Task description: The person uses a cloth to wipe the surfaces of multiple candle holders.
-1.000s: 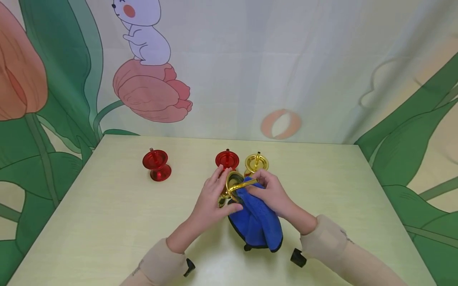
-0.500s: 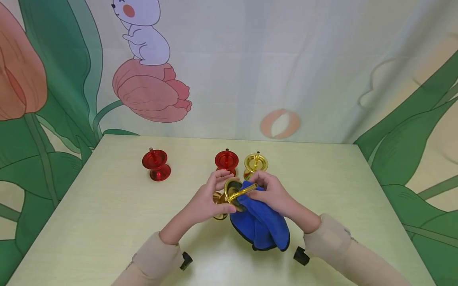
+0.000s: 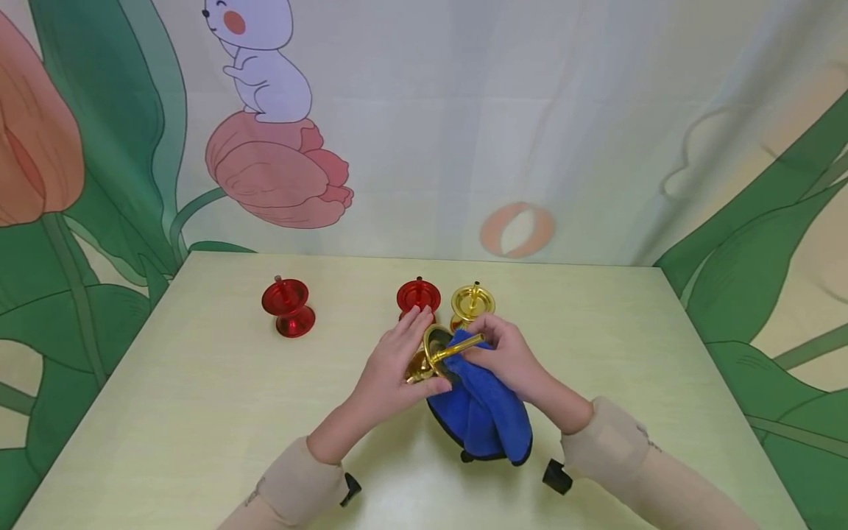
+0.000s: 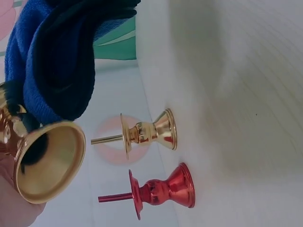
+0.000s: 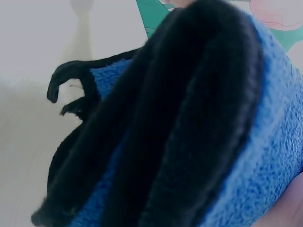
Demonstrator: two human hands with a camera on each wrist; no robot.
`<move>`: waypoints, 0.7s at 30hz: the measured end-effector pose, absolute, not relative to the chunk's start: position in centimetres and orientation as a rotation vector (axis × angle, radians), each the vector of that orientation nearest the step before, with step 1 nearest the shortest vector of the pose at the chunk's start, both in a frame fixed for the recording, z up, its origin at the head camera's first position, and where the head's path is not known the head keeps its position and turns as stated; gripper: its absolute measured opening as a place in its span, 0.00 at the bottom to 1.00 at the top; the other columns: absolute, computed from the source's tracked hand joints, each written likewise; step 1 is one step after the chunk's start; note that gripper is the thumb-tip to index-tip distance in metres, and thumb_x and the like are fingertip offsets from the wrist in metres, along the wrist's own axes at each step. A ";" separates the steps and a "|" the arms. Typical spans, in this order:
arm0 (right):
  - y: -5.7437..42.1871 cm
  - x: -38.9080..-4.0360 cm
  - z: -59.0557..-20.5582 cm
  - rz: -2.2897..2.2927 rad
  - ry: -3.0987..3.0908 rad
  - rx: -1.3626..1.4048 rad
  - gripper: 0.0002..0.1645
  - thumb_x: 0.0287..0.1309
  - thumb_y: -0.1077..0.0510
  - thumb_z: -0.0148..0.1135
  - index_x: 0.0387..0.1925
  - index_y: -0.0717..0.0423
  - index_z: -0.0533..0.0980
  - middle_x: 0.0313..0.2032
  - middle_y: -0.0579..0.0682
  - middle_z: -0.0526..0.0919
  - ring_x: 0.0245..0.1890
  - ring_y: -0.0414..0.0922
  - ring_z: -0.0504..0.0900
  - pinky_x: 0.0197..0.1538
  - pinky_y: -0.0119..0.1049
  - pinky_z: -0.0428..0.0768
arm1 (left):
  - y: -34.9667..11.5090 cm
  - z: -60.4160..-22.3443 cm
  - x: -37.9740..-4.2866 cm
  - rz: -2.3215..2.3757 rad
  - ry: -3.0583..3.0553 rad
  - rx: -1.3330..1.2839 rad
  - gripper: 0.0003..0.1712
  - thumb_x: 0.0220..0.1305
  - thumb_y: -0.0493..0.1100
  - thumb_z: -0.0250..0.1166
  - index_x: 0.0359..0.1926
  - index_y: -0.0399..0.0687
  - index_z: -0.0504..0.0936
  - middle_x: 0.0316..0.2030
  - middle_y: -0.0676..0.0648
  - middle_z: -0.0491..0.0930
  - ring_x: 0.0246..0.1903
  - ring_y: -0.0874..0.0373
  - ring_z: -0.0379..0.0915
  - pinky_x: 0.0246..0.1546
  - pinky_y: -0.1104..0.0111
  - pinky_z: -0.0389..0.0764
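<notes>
Gripping a gold holder [image 3: 437, 356], the person's left hand [image 3: 387, 372] has its thumb on the near side and its fingers stretched fairly straight along the far side, parted by the holder's width. From where I stand, the holder lies between the two hands, raised above the table [image 3: 199, 390] and tilted over, its stem pointing right and its foot toward the left palm. The right hand [image 3: 506, 357], fingers bent, pinches a blue cloth [image 3: 482, 412] by its upper end, just beside the stem, with the cloth tucked into the dish. The rest hangs in folds toward the near side, edged in black; at the right wrist those folds hide most of the fingers.

Beyond the hands, a second gold holder [image 3: 473, 302] stands upright near the right fingertips. Just left of it stands a red holder [image 3: 419, 296], partly hidden by the left fingertips. Well apart at far left, another red holder [image 3: 286, 300] stands alone. Behind the table's far edge hangs a pale curtain [image 3: 411, 162] printed with tulips, leaves and a white animal.
</notes>
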State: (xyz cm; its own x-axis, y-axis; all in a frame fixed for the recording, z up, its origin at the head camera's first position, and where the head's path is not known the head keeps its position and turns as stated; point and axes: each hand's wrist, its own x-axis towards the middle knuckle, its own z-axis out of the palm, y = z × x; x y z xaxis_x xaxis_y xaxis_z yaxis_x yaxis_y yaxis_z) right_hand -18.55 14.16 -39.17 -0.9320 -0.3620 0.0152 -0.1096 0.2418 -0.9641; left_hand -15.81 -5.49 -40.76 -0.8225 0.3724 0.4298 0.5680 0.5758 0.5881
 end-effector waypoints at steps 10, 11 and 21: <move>13.9 -18.2 -39.1 -1.696 2.357 -0.548 0.09 0.50 0.66 0.58 0.35 0.64 0.70 0.34 0.60 0.81 0.29 0.40 0.77 0.37 0.31 0.75 | -5.6 -40.5 -15.8 -1.088 -2.540 -0.792 0.51 0.36 0.64 0.67 0.59 0.42 0.65 0.62 0.44 0.63 0.62 0.50 0.57 0.54 0.53 0.68; 13.9 -18.1 -39.1 -1.686 2.366 -0.570 0.09 0.50 0.66 0.59 0.35 0.64 0.70 0.35 0.60 0.81 0.30 0.41 0.77 0.38 0.31 0.75 | -5.7 -40.5 -15.8 -1.163 -2.559 -0.801 0.50 0.36 0.61 0.70 0.60 0.44 0.64 0.62 0.45 0.61 0.62 0.50 0.58 0.53 0.54 0.69; 13.7 -18.5 -38.6 -1.577 2.659 -0.611 0.12 0.49 0.59 0.63 0.36 0.57 0.71 0.36 0.54 0.81 0.35 0.44 0.78 0.39 0.33 0.77 | -6.5 -40.7 -15.8 -1.789 -2.633 -0.877 0.43 0.43 0.60 0.67 0.61 0.53 0.63 0.64 0.49 0.58 0.61 0.49 0.58 0.55 0.53 0.67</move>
